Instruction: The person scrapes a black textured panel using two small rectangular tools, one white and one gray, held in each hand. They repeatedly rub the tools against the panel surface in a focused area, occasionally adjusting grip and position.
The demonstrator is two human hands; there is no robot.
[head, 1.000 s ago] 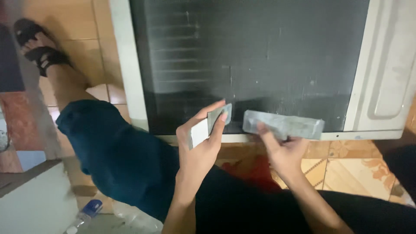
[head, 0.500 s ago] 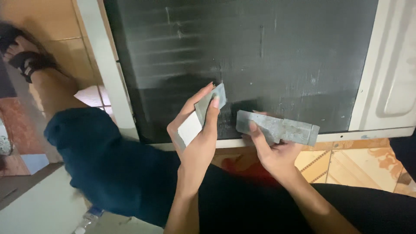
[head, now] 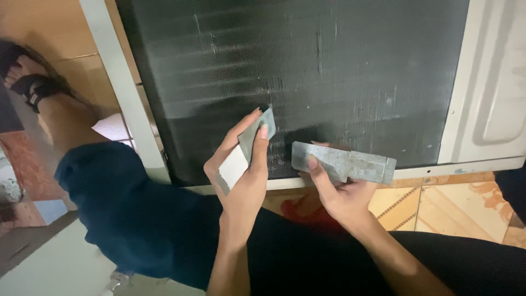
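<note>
My left hand grips a small flat grey piece with a white end, held upright against the dark finned panel of a white-framed unit. My right hand holds a long grey rectangular block level, just below and to the right of the small piece, in front of the panel's lower edge. The two held pieces are close together but apart. Pale scratch marks run across the fins above both hands.
My leg in dark blue trousers stretches left, with a sandalled foot at the far left. Patterned orange floor tiles lie under the unit at the right. A pale surface fills the bottom left corner.
The view has drawn closer to the panel. My left hand has lifted the small piece slightly higher against the fins, while my right hand keeps the long block at about the same place.
</note>
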